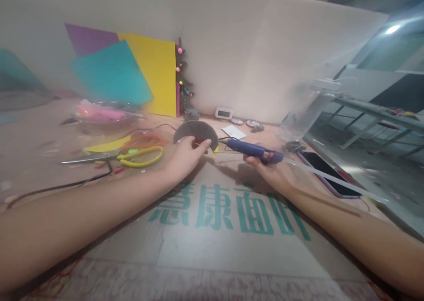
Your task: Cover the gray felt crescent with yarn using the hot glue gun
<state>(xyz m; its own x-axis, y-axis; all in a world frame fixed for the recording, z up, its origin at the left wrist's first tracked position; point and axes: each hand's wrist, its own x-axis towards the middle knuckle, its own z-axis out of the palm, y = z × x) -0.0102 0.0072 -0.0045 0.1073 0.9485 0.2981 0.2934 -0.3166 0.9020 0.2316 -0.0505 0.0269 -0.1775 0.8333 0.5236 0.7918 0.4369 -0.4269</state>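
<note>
- two bare hands, one left (194, 147) and one right (266, 169), mid-frame
- one blue glue gun (250, 150), right of centre, plus one long glue stick (344, 183)
- one dark round piece (185, 131), dead centre-ish
- one pair of scissors (141, 158), left side
- three coloured sheets (112, 73), upper left
- one little white gadget with a screen (224, 113), upper middle, and two round discs (236, 121) just right of it
- one white card (233, 132) below those
- one phone (316, 160), right side
- four big teal characters (215, 207), lower middle
- bead count on the dark sprig (183, 80): honestly can't tell
</note>
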